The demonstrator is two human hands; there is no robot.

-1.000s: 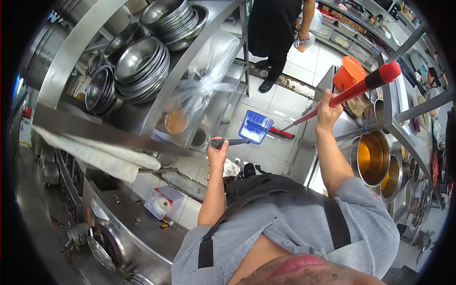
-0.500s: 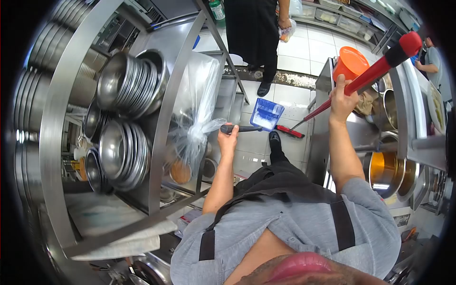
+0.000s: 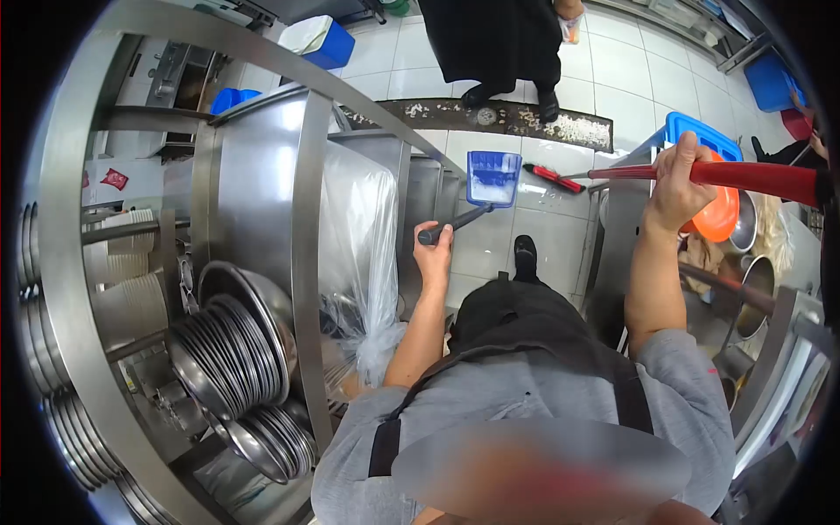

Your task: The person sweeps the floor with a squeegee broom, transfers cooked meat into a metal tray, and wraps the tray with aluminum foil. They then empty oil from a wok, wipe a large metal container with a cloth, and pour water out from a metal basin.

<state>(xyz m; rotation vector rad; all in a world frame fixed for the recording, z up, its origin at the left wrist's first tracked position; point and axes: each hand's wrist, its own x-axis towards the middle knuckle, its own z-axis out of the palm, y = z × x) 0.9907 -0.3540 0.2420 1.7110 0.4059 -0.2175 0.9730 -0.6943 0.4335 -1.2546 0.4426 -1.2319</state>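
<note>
My left hand [image 3: 433, 249] is closed round the dark handle of a blue dustpan [image 3: 493, 178]. White debris lies in the pan, which is low over the floor or on it; I cannot tell which. My right hand [image 3: 676, 182] grips the red handle of a broom [image 3: 630, 171]. The red broom head [image 3: 554, 178] is on the tiles just right of the dustpan, a small gap between them. Behind my right hand is an orange container [image 3: 719, 210].
On the left, a metal rack [image 3: 315, 227] holds stacked steel bowls [image 3: 232, 359] and a plastic bag [image 3: 359, 254]. A person in a dark apron [image 3: 494, 39] stands ahead, past a floor drain [image 3: 486, 116] strewn with white bits. A blue bin [image 3: 324, 42] stands beyond the rack.
I have moved forward, and the drain and the other person's feet appear nearer. The broom handle has swung to nearly level in view, and its head has shifted right of the dustpan.
</note>
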